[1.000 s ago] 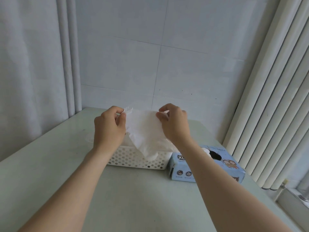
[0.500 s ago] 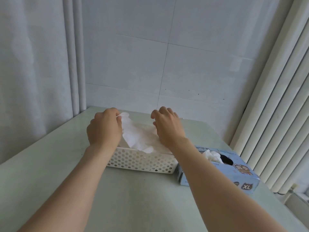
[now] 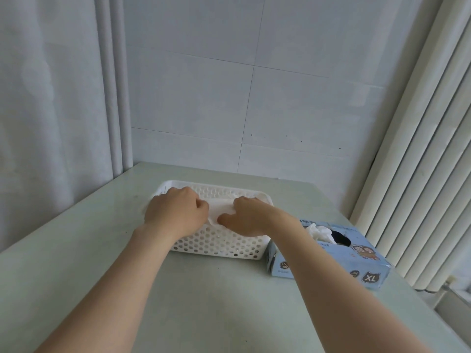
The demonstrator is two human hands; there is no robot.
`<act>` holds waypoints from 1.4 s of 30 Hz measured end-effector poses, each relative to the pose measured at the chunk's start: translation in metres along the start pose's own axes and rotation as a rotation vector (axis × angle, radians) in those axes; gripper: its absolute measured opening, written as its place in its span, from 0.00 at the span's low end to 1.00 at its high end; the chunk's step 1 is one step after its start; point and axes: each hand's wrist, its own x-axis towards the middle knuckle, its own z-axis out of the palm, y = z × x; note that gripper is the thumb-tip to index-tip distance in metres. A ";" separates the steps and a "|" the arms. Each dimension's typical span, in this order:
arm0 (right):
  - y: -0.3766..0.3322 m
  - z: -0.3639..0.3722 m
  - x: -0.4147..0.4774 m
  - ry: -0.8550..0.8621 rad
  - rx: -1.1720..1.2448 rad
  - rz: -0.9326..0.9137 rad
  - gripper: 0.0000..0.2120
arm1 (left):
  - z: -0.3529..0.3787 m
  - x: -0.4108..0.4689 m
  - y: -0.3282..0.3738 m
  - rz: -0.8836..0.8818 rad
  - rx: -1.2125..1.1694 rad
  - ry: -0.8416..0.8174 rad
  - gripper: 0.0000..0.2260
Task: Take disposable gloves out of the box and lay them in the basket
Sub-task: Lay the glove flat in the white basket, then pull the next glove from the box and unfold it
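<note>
A person's left hand [image 3: 175, 212] and right hand [image 3: 246, 217] are reaching down into a white perforated basket [image 3: 216, 244]. Each has its fingers curled and seems to be pinching one end of a thin white glove [image 3: 220, 208], which is lying stretched between them just inside the near wall; the fingertips are hidden, so the grip is a judgement. The step in hand is laying the glove down. Doing it well is likely calling for lowering both ends together and keeping the film spread flat, then letting go with both hands at once so the light sheet is not clinging to a finger and riding back up with it. Just beside the basket's right end, the blue glove box [image 3: 331, 258] is sitting on the pale green surface [image 3: 204, 301], with a next glove [image 3: 318, 231] poking up from its opening, within easy reach of the right hand.
</note>
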 end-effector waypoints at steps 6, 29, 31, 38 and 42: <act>0.004 -0.002 0.001 0.046 0.122 0.038 0.23 | -0.010 -0.004 0.000 -0.068 -0.037 -0.150 0.12; 0.012 0.036 -0.037 0.461 0.193 -0.349 0.24 | -0.002 -0.004 0.011 0.175 -0.003 0.087 0.11; 0.016 0.037 -0.040 0.485 0.203 -0.374 0.26 | 0.001 -0.004 0.012 0.191 0.032 0.095 0.13; 0.038 0.037 -0.049 0.953 0.266 -0.265 0.07 | 0.022 -0.019 0.036 0.518 -0.097 0.419 0.16; 0.070 0.029 -0.057 0.936 0.353 -0.048 0.12 | 0.038 -0.034 0.056 0.670 -0.108 0.495 0.13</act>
